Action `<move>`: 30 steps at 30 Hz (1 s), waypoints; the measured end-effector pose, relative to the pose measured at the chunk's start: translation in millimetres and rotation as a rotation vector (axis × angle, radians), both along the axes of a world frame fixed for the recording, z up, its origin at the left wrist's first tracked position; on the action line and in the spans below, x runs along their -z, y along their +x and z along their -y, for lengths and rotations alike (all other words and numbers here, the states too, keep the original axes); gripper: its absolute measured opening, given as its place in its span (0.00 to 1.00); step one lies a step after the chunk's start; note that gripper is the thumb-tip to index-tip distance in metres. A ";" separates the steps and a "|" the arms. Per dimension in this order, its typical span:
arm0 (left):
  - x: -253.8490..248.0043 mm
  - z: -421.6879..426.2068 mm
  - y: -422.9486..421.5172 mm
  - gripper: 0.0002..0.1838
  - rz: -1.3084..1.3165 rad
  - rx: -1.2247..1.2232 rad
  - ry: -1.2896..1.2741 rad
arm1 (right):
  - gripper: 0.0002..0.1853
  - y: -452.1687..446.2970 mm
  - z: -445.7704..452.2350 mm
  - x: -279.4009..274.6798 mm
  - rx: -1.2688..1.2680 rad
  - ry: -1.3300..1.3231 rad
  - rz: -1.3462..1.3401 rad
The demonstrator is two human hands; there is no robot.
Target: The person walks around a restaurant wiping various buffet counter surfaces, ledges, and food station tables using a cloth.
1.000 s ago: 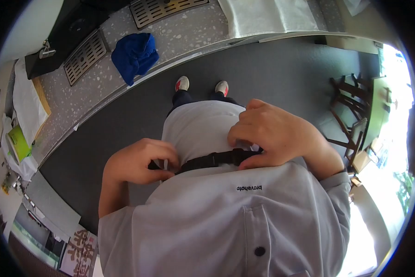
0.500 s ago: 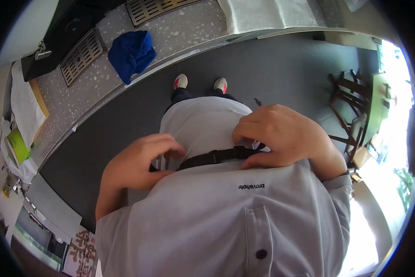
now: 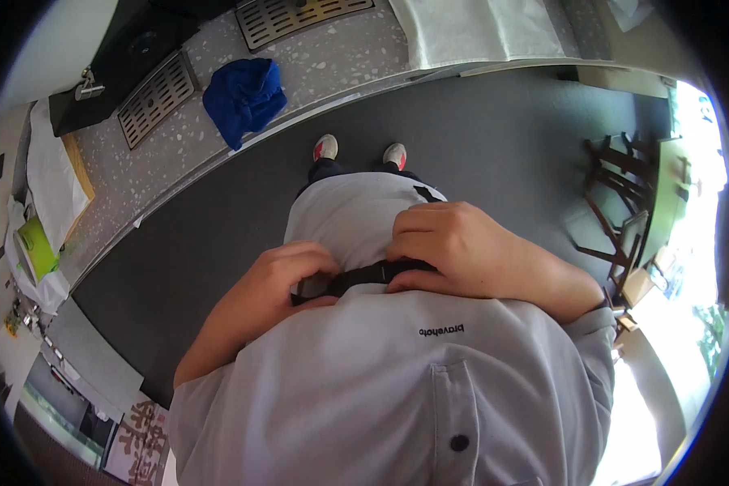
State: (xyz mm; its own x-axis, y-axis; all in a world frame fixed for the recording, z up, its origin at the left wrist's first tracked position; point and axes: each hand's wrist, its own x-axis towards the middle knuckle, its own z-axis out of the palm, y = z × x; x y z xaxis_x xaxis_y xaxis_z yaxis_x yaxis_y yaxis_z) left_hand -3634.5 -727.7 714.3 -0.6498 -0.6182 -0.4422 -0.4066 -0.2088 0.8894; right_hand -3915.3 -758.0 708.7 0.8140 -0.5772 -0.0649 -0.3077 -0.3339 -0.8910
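A black strap (image 3: 363,279) crosses the front of my grey shirt (image 3: 380,364) at the waist. My left hand (image 3: 291,275), on the image's left, has its fingers and thumb closed round the strap. On the image's right, my right hand (image 3: 437,247) pinches the strap between curled fingers and thumb. Between the two hands a short stretch of strap shows. Light grey cloth (image 3: 340,215) hangs below it, and a small black piece (image 3: 427,194) lies on this cloth above my right hand.
A speckled counter (image 3: 324,77) runs along the top and left, bearing a blue cloth (image 3: 244,99), metal drip grates (image 3: 157,99) and a white cloth (image 3: 478,32). Dark wooden chairs (image 3: 624,211) stand at the right beside a table (image 3: 668,182). My shoes (image 3: 325,147) are on the dark floor.
Both hands have moved inward along the strap, so less of it shows between them. Their fingers have closed more tightly. The view has shifted slightly.
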 end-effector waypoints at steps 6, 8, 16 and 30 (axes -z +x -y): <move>17.9 -16.6 -4.1 0.07 -0.027 -0.122 -0.017 | 0.12 6.2 -11.5 11.1 0.052 0.024 0.154; 21.1 -17.3 -6.2 0.05 -0.017 -0.131 0.011 | 0.13 5.7 -11.0 11.4 0.049 0.018 0.161; 14.6 8.5 13.6 0.10 -0.121 0.006 0.043 | 0.15 -31.6 3.6 -10.3 0.073 -0.005 0.028; 147.2 6.2 22.8 0.12 0.218 -1.049 -0.113 | 0.17 -182.5 -63.3 161.8 -0.312 0.533 -0.989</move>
